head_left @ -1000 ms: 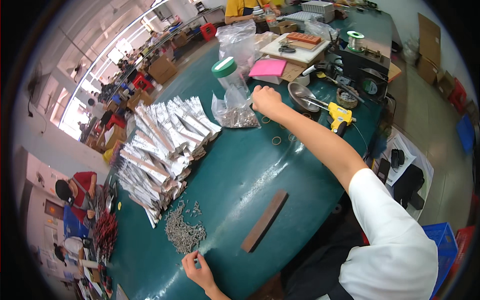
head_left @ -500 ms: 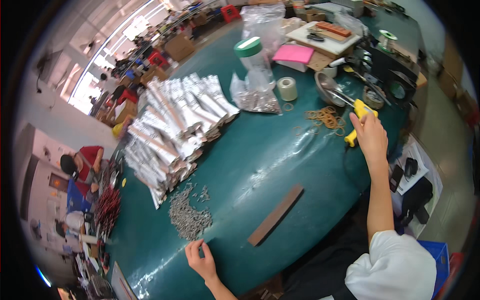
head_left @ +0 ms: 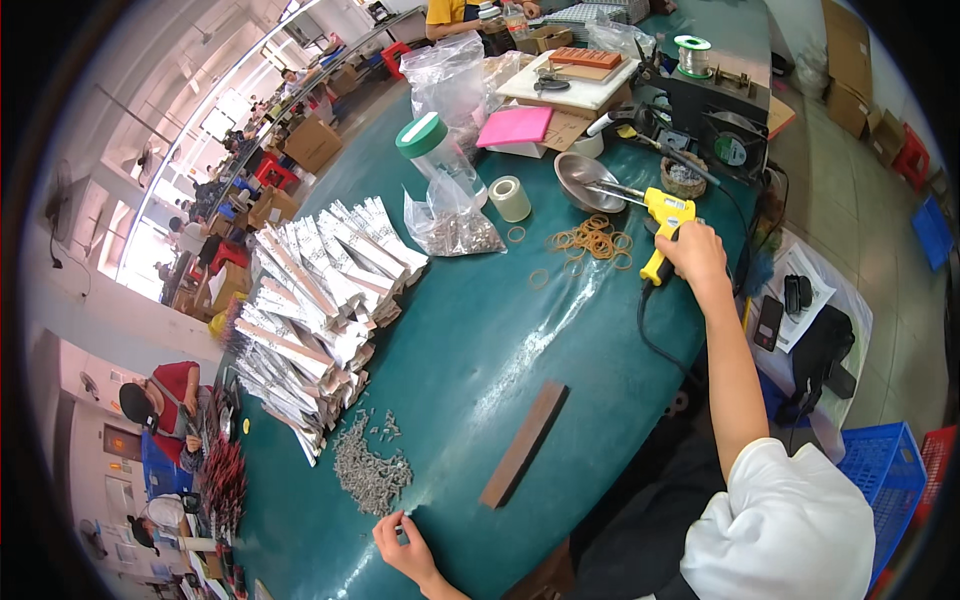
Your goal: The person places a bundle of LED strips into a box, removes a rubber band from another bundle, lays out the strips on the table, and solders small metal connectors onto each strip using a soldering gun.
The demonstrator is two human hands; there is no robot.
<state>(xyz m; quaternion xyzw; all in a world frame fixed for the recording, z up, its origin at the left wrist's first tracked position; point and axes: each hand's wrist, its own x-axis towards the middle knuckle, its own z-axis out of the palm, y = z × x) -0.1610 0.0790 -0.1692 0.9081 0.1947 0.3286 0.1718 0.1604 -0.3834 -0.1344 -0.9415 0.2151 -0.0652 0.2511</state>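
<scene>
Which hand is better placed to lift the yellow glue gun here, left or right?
The right hand, most likely: it is at the yellow glue gun, while the left hand is well away, beside the small grey pieces.

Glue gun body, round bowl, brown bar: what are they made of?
Glue gun: body likely plastic; smooth, molded-looking yellow shell. Round bowl: probably metal; silvery with bright reflections. Brown bar: unclear, wood or abrasive stone possible; matte, straight-edged.
</scene>
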